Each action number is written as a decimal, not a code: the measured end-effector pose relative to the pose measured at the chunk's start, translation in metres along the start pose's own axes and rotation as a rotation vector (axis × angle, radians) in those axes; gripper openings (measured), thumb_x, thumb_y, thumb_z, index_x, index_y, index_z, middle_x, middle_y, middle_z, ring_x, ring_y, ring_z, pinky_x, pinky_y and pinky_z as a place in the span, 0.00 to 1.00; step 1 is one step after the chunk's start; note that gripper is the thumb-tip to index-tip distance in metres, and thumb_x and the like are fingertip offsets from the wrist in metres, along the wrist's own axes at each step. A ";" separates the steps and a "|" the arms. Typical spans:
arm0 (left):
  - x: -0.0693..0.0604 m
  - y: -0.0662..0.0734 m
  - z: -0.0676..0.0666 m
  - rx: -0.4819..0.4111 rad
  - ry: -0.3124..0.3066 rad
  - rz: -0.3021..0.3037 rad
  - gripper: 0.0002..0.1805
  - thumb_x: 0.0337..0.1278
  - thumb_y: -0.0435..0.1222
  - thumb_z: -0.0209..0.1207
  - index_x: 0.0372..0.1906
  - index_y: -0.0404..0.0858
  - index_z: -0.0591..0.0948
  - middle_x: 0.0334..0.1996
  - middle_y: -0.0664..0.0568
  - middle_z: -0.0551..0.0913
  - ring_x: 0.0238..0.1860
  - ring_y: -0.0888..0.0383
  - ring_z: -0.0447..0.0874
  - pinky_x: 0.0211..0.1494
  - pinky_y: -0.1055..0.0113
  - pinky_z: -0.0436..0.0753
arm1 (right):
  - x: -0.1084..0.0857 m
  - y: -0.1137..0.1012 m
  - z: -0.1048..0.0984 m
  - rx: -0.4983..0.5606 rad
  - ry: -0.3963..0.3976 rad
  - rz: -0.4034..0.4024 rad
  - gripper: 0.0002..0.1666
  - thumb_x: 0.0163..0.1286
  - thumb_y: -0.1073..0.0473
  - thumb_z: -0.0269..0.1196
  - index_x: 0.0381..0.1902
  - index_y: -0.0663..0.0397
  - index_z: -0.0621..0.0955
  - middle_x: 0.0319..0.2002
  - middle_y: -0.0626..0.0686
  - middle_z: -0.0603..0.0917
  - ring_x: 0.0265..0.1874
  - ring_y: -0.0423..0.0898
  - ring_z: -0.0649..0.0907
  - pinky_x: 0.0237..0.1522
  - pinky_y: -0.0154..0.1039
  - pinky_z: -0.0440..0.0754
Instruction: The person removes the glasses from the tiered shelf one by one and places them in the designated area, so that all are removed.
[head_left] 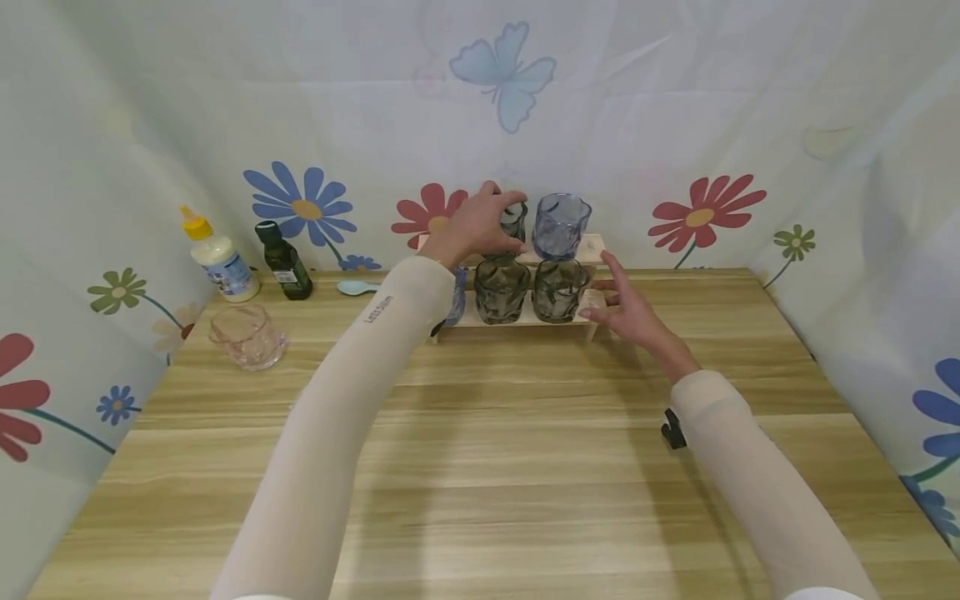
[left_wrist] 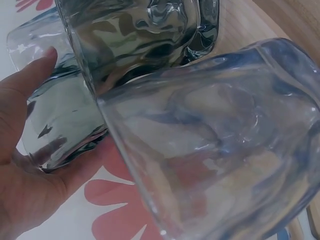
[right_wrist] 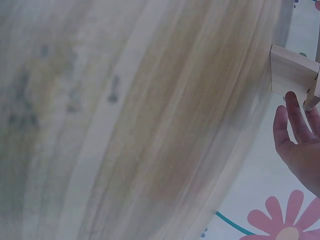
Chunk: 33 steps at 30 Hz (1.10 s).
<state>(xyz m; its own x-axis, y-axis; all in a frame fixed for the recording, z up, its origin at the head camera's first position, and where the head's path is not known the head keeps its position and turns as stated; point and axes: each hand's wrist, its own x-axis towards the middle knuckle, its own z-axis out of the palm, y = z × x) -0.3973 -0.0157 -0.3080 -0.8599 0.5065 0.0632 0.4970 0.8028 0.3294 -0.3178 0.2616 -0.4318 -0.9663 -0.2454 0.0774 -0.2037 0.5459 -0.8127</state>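
A small two-tier wooden rack (head_left: 592,248) stands against the back curtain, holding several wavy-sided tumblers. On its upper tier, my left hand (head_left: 474,225) grips a grey-green glass tumbler (head_left: 513,220), thumb and fingers on opposite sides. A bluish tumbler (head_left: 561,227) stands to the right of it. Two dark tumblers, one left (head_left: 501,292) and one right (head_left: 558,292), occupy the lower tier; a blue tumbler (left_wrist: 215,140) beside them is partly behind my left sleeve in the head view. My right hand (head_left: 628,310) is at the rack's right end, fingers spread and fairly straight, seemingly touching it.
At the back left are a yellow-capped bottle (head_left: 231,271), a dark green bottle (head_left: 287,265), a pinkish glass (head_left: 251,337) and a pale blue spoon (head_left: 356,287). A black object (head_left: 672,429) lies beside my right sleeve. Patterned curtains border the wooden table (head_left: 525,467).
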 end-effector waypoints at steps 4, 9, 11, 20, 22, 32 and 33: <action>0.000 -0.001 0.001 0.001 0.012 -0.004 0.45 0.56 0.51 0.69 0.77 0.50 0.63 0.69 0.39 0.63 0.52 0.43 0.76 0.57 0.49 0.79 | 0.000 0.001 0.000 0.001 0.002 -0.008 0.60 0.70 0.60 0.66 0.81 0.33 0.38 0.69 0.71 0.69 0.60 0.71 0.77 0.54 0.63 0.78; 0.002 -0.002 0.001 0.011 0.030 -0.001 0.44 0.55 0.51 0.70 0.76 0.50 0.65 0.68 0.39 0.65 0.51 0.44 0.77 0.55 0.50 0.80 | 0.001 0.001 -0.001 0.004 0.001 -0.014 0.60 0.69 0.60 0.66 0.81 0.34 0.37 0.69 0.71 0.68 0.60 0.72 0.77 0.55 0.64 0.78; 0.002 -0.001 0.000 0.013 0.030 -0.002 0.44 0.55 0.51 0.70 0.76 0.50 0.65 0.68 0.39 0.65 0.51 0.44 0.77 0.55 0.50 0.80 | 0.002 0.001 -0.001 0.004 0.004 -0.019 0.60 0.69 0.61 0.66 0.81 0.35 0.38 0.69 0.71 0.68 0.60 0.72 0.77 0.56 0.64 0.77; 0.004 -0.002 0.000 0.053 0.008 -0.009 0.44 0.54 0.52 0.70 0.75 0.52 0.66 0.67 0.39 0.66 0.55 0.44 0.75 0.56 0.50 0.80 | 0.000 0.000 0.000 -0.012 0.010 -0.021 0.60 0.69 0.61 0.66 0.81 0.36 0.38 0.69 0.72 0.69 0.59 0.73 0.76 0.58 0.65 0.75; 0.004 -0.003 0.000 0.058 0.007 -0.006 0.43 0.54 0.51 0.70 0.75 0.52 0.66 0.67 0.39 0.65 0.54 0.44 0.76 0.56 0.49 0.80 | 0.000 0.000 0.000 -0.006 0.009 -0.021 0.60 0.69 0.60 0.66 0.81 0.36 0.38 0.69 0.72 0.68 0.59 0.73 0.76 0.59 0.65 0.75; -0.003 -0.005 -0.006 0.053 0.028 0.047 0.41 0.54 0.48 0.71 0.74 0.51 0.69 0.65 0.40 0.67 0.54 0.45 0.76 0.57 0.49 0.79 | -0.001 -0.002 -0.001 0.015 -0.005 -0.030 0.61 0.69 0.60 0.66 0.81 0.35 0.37 0.69 0.72 0.68 0.59 0.73 0.77 0.54 0.64 0.78; -0.004 -0.006 -0.007 0.060 0.030 0.052 0.41 0.54 0.49 0.71 0.74 0.51 0.69 0.66 0.40 0.67 0.55 0.45 0.76 0.58 0.48 0.79 | -0.001 -0.002 -0.001 0.011 -0.006 -0.027 0.61 0.69 0.60 0.67 0.81 0.35 0.37 0.69 0.72 0.68 0.59 0.72 0.78 0.54 0.64 0.79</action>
<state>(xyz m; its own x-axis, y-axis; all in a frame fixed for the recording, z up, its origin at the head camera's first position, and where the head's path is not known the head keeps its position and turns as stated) -0.3980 -0.0247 -0.3034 -0.8354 0.5391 0.1069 0.5464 0.7934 0.2682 -0.3166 0.2620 -0.4297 -0.9596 -0.2644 0.0963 -0.2281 0.5302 -0.8166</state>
